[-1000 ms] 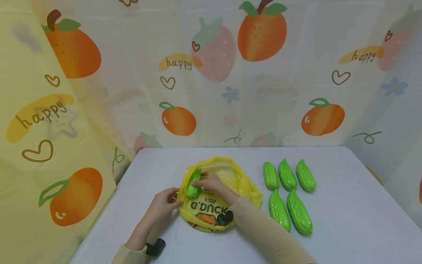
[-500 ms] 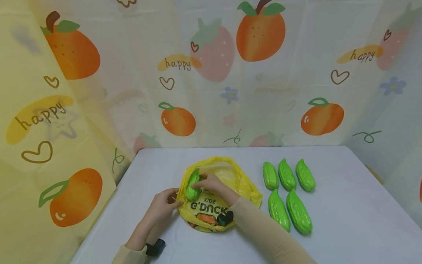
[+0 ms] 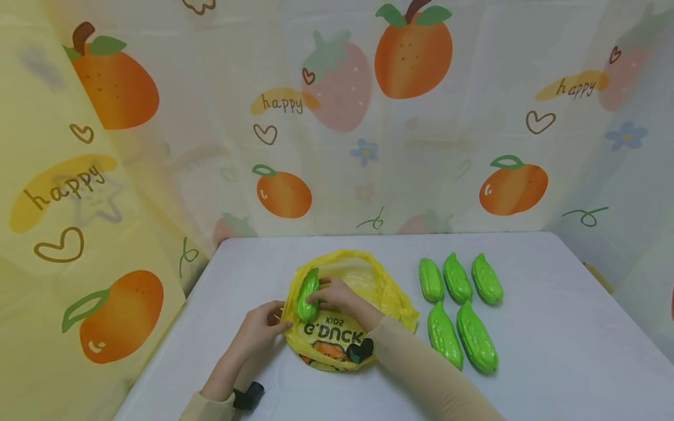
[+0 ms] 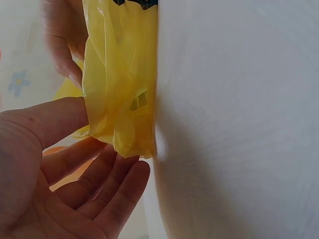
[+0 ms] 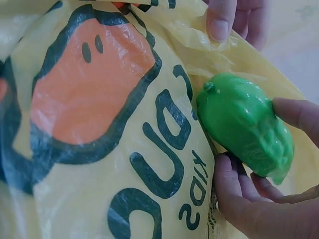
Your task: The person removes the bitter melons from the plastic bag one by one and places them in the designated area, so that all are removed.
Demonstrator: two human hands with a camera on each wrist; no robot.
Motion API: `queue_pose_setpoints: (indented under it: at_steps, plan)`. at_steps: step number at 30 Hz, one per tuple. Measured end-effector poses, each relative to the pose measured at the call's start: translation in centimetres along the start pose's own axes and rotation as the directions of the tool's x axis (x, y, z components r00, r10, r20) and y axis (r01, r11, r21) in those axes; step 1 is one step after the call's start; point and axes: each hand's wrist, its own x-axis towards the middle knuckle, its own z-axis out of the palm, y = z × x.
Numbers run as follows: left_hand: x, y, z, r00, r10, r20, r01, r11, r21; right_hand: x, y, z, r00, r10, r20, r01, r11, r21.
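A yellow plastic bag (image 3: 392, 295) with dark lettering and a cartoon print lies on the table with its mouth spread open. My right hand (image 3: 339, 295) reaches into that mouth and holds a bumpy green toy bitter melon (image 3: 308, 301) against the left inner side. In the right wrist view, thumb and fingers grip the toy bitter melon (image 5: 244, 124) from either side, over the lettering. My left hand (image 3: 260, 323) pinches the bag's left edge. The left wrist view shows its thumb on the yellow plastic (image 4: 112, 84) and the other fingers behind and below.
Several more green toy bitter melons (image 3: 478, 339) lie in two rows on the white tabletop (image 3: 558, 327), right of the bag. A fruit-patterned curtain (image 3: 337, 152) hangs behind the table and along its sides. Each wrist wears a small black camera (image 3: 248, 396).
The toy bitter melon in my right hand has tipped slightly and sunk a little lower inside the bag. My left hand keeps its place at the bag's edge.
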Motion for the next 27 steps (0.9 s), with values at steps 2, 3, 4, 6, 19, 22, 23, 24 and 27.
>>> queue_pose_setpoints:
  at_steps: [2, 3, 4, 6, 19, 22, 23, 24, 27]
  plan:
    - [0.0, 0.0, 0.0, 1.0, -0.003, 0.002, 0.003, 1.0, 0.001, -0.2, 0.0, 0.0, 1.0, -0.001, -0.004, 0.001, 1.0, 0.0]
    - [0.0, 0.0, 0.0, 1.0, -0.007, 0.004, 0.007, 1.0, 0.0, -0.3, 0.0, 0.0, 1.0, -0.005, -0.006, 0.005, 1.0, -0.005]
    - [0.0, 0.0, 0.1, 1.0, -0.009, 0.004, 0.009, 1.0, -0.001, -0.4, -0.1, 0.0, 1.0, -0.01, -0.008, 0.009, 1.0, -0.01]
    - [0.0, -0.1, 0.1, 1.0, -0.008, 0.005, 0.008, 1.0, 0.001, -0.6, -0.1, -0.1, 1.0, -0.022, -0.013, 0.021, 0.999, -0.03]
    - [-0.1, 0.1, 0.1, 1.0, 0.004, -0.004, -0.004, 1.0, 0.002, -2.5, -0.7, -0.5, 0.999, 0.002, -0.049, -0.007, 0.995, -0.104]
    - [-0.1, 0.2, 0.0, 1.0, 0.015, -0.01, -0.015, 1.0, 0.005, -2.9, -0.9, -0.7, 0.999, 0.021, -0.029, -0.024, 0.996, -0.082]
    - [-0.1, 0.2, 0.0, 1.0, 0.019, -0.011, -0.019, 1.0, 0.007, -3.0, -1.0, -0.8, 0.999, 0.026, -0.022, -0.028, 0.996, -0.079]
    - [-0.1, 0.2, 0.0, 1.0, 0.018, -0.01, -0.018, 1.0, 0.01, -3.2, -1.0, -0.9, 0.999, 0.027, -0.018, -0.029, 0.996, -0.087]
    - [-0.1, 0.2, 0.0, 1.0, 0.01, -0.003, -0.01, 1.0, 0.006, -3.7, -1.2, -1.2, 1.0, 0.018, -0.003, -0.018, 0.995, -0.1]
